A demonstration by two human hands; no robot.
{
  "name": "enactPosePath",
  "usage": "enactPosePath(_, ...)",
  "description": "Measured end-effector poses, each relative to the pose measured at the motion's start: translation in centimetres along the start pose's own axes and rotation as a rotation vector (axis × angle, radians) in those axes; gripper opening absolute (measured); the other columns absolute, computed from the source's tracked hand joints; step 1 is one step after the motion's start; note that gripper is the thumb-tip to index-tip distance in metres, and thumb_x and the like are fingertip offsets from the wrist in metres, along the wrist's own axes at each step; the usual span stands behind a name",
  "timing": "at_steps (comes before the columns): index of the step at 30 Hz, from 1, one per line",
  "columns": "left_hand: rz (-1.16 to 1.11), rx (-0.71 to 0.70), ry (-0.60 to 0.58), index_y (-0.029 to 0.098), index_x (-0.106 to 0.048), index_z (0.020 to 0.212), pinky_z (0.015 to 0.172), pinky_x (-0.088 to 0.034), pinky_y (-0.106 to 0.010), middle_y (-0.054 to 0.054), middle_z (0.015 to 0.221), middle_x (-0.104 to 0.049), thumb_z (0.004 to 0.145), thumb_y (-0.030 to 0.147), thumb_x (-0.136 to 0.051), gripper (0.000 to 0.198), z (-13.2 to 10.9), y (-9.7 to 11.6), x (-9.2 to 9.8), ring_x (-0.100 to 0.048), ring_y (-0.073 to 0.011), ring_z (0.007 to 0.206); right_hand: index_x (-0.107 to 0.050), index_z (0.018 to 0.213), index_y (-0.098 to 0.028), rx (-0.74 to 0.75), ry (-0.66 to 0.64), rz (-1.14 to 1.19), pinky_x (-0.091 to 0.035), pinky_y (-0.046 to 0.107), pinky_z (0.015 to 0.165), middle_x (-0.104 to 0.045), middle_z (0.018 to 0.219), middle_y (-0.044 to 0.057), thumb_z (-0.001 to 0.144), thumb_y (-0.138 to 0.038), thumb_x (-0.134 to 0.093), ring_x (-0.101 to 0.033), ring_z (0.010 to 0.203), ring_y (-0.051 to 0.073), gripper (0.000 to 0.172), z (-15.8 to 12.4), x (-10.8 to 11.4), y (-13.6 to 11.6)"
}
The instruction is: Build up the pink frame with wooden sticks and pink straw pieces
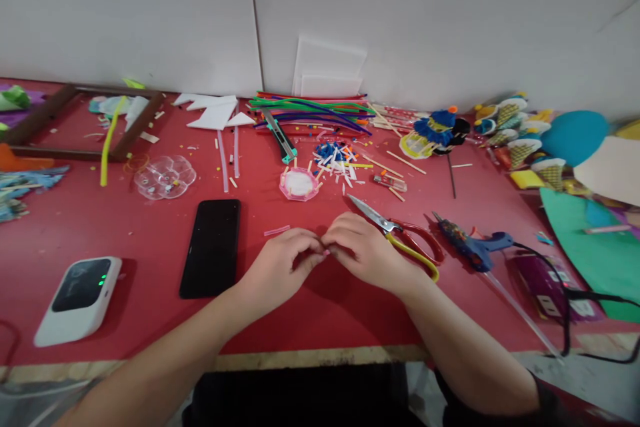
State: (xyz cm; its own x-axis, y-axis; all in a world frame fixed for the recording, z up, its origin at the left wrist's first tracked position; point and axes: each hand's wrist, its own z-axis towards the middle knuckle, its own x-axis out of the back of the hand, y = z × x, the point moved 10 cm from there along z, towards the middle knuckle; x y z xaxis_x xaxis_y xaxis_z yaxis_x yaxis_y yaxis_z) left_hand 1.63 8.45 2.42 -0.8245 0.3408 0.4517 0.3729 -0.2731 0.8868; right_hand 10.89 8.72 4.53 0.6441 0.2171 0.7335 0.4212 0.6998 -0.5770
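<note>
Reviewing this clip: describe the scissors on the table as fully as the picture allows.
The scissors have silver, metal-looking blades, seemingly closed, and two looped handles, one red, one yellow. They lie flat on the red tabletop, tips pointing away and leftward, beside the right hand and left of the blue glue gun. Whether the hand brushes them is unclear.

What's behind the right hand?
Scissors lie just beyond the right hand, their blades and both handles showing. Whatever sits directly under the hand is covered, so I can't tell.
</note>
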Motion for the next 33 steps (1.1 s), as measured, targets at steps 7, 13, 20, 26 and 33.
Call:
enactPosePath(7,-0.001,0.091,-0.058,0.020,-0.069,0.080,0.066,-0.047,-0.026,-0.002,0.077,-0.072,0.087,0.022,-0.061,0.011,-0.5,-0.6,-0.7,-0.064,-0.0161,0.069,-0.063,0.087,-0.022,-0.149,0.078,0.122,-0.049,0.033,0.070,-0.064,0.078,0.003,0.089,-0.020,-0.060,-0.059,0.076,0.018,0.004,-0.4,0.6,1.1)
enactPosePath(13,-0.198,0.156,0.072,0.019,-0.070,0.080,0.065,-0.050,-0.026,-0.003,0.075,-0.073,0.086,0.030,-0.062,0.015,-0.7,-1.2,0.3,-0.067,-0.0167,0.070,-0.060,0.091,-0.023,-0.477,0.418,0.741,-0.052,0.026,0.060,-0.064,0.075,-0.002,0.079,-0.035,-0.074,-0.062,0.064,0.012,0.022,-2.0,1.3,5.4)
enactPosePath(20,-0.138,0.114,0.128,0.020,-0.072,0.082,0.068,-0.051,-0.025,-0.002,0.079,-0.076,0.084,0.027,-0.065,0.011,-0.7,-0.9,0.8,-0.068,-0.0157,0.072,-0.060,0.099,-0.022,-0.705,0.395,1.080,-0.050,0.023,0.053,-0.065,0.065,-0.005,0.068,-0.037,-0.084,-0.059,0.053,0.010,0.042,-2.4,-2.7,6.8)
enactPosePath(26,-0.062,0.062,0.093,0.020,-0.072,0.082,0.067,-0.050,-0.024,-0.001,0.079,-0.076,0.085,0.025,-0.064,0.011,-0.6,-0.3,0.4,-0.068,-0.0140,0.071,-0.062,0.092,-0.022,-0.716,0.408,1.202,-0.051,0.023,0.055,-0.069,0.069,-0.003,0.065,-0.034,-0.086,-0.061,0.055,0.010,0.038,-2.4,-3.7,6.4)
enactPosePath(33,-0.093,0.056,0.084,0.017,-0.067,0.072,0.061,-0.048,-0.022,0.001,0.069,-0.070,0.080,0.019,-0.062,0.010,-0.5,-0.2,0.2,-0.063,-0.0120,0.063,-0.072,0.078,-0.020,-0.762,0.359,1.223,-0.049,0.020,0.060,-0.068,0.071,-0.004,0.061,-0.030,-0.088,-0.061,0.063,0.008,0.026,-2.4,-4.1,6.3)
